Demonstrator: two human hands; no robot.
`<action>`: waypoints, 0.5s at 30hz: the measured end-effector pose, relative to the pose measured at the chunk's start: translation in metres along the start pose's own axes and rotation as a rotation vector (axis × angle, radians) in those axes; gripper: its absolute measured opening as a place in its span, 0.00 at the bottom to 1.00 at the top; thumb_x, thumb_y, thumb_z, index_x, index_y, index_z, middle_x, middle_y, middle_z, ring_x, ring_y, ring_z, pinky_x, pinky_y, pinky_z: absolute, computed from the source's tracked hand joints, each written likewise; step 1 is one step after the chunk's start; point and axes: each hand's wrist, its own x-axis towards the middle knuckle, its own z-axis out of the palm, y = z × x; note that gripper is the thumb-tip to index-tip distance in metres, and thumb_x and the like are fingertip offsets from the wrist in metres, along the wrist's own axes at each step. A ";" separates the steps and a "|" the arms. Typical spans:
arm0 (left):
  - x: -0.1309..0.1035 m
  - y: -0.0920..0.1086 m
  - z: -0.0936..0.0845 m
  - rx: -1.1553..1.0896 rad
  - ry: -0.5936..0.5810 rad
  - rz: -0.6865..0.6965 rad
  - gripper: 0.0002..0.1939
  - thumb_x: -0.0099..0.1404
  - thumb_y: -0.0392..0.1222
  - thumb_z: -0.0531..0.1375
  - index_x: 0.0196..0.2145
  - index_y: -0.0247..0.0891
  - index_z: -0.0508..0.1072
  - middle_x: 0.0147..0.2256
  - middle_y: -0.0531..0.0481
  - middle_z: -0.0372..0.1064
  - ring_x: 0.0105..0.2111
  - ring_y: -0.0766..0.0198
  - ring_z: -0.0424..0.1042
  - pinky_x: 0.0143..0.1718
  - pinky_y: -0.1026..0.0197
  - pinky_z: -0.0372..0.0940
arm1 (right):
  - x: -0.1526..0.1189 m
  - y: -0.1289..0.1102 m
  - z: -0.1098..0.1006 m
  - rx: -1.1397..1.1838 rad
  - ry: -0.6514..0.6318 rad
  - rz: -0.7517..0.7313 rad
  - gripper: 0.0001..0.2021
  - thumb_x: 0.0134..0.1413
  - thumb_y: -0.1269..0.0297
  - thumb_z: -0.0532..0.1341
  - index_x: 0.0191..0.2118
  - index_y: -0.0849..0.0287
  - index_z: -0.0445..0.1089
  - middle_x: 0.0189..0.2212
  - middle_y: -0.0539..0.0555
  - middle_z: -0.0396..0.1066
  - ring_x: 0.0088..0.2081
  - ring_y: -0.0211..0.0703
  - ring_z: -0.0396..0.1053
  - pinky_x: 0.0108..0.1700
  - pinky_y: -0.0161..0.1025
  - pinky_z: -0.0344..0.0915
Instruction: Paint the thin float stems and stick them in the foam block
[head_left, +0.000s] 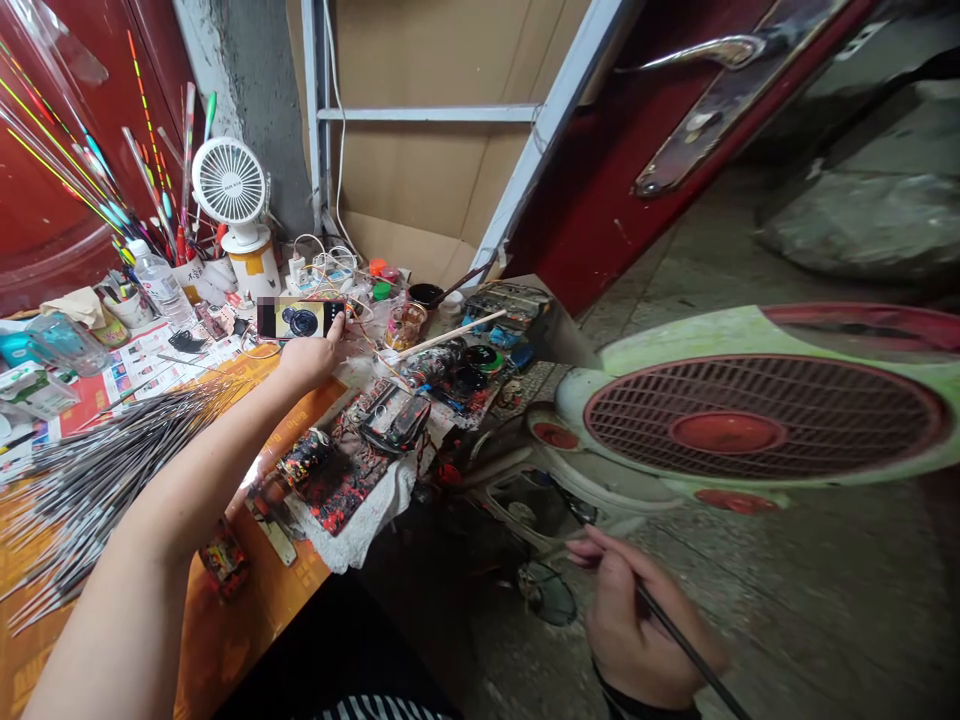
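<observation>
While the left hand (311, 358) extends to the phone (291, 319) left of centre in the frame, one finger at its right end, its remaining fingers are largely hidden and their grip cannot be determined. At lower right, the right hand (641, 620) has its fingers closed around a thin black rod (688, 646). Piled grey sticks (112, 470) occupy the table (262, 595) at left.

No text readable with certainty. Small dark lettering on hub of white mini fan (230, 182), too small to read surely. Dark characters on white pot (192, 280), unclear. Colour-printed sheets (146, 362), print too fine. Yellow lettering on orange desk (259, 600), illegible. Smartphone (304, 319) screen: tiny icons, no legible words.
</observation>
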 end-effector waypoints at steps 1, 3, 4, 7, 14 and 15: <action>0.000 -0.001 0.001 0.002 0.011 0.004 0.39 0.75 0.51 0.47 0.72 0.35 0.28 0.37 0.36 0.77 0.39 0.49 0.79 0.37 0.55 0.69 | 0.000 0.000 0.000 0.010 0.002 -0.007 0.12 0.66 0.61 0.59 0.46 0.61 0.77 0.33 0.56 0.77 0.32 0.42 0.75 0.38 0.41 0.72; 0.001 -0.002 0.004 0.005 0.033 0.009 0.39 0.74 0.51 0.48 0.72 0.36 0.30 0.36 0.37 0.77 0.38 0.49 0.79 0.37 0.55 0.69 | 0.000 0.000 0.000 0.011 0.003 -0.012 0.12 0.66 0.61 0.59 0.47 0.61 0.77 0.33 0.56 0.77 0.32 0.42 0.75 0.38 0.41 0.72; 0.001 -0.002 0.005 0.006 0.042 0.009 0.39 0.74 0.51 0.48 0.72 0.36 0.30 0.36 0.37 0.77 0.38 0.49 0.79 0.37 0.55 0.69 | 0.000 0.000 0.000 0.009 0.000 -0.009 0.13 0.66 0.61 0.59 0.47 0.62 0.77 0.33 0.56 0.77 0.32 0.43 0.75 0.37 0.41 0.72; 0.001 -0.002 0.007 0.001 0.042 -0.004 0.39 0.74 0.51 0.48 0.72 0.36 0.31 0.37 0.36 0.77 0.38 0.50 0.79 0.38 0.55 0.69 | 0.000 -0.002 0.000 0.021 -0.004 0.001 0.12 0.66 0.62 0.59 0.47 0.61 0.77 0.33 0.56 0.77 0.32 0.42 0.75 0.37 0.40 0.71; 0.002 -0.004 0.008 -0.005 0.051 0.004 0.38 0.74 0.49 0.47 0.72 0.38 0.31 0.38 0.36 0.78 0.37 0.49 0.79 0.37 0.55 0.69 | 0.000 -0.004 0.000 0.028 0.004 -0.020 0.12 0.66 0.62 0.59 0.47 0.60 0.77 0.33 0.55 0.77 0.32 0.42 0.74 0.37 0.40 0.71; 0.002 -0.004 0.009 -0.002 0.054 0.005 0.38 0.74 0.49 0.47 0.72 0.38 0.32 0.38 0.36 0.77 0.37 0.49 0.79 0.37 0.55 0.69 | 0.000 -0.003 0.000 0.028 0.004 -0.020 0.12 0.66 0.62 0.59 0.47 0.60 0.77 0.33 0.55 0.77 0.32 0.42 0.74 0.37 0.40 0.71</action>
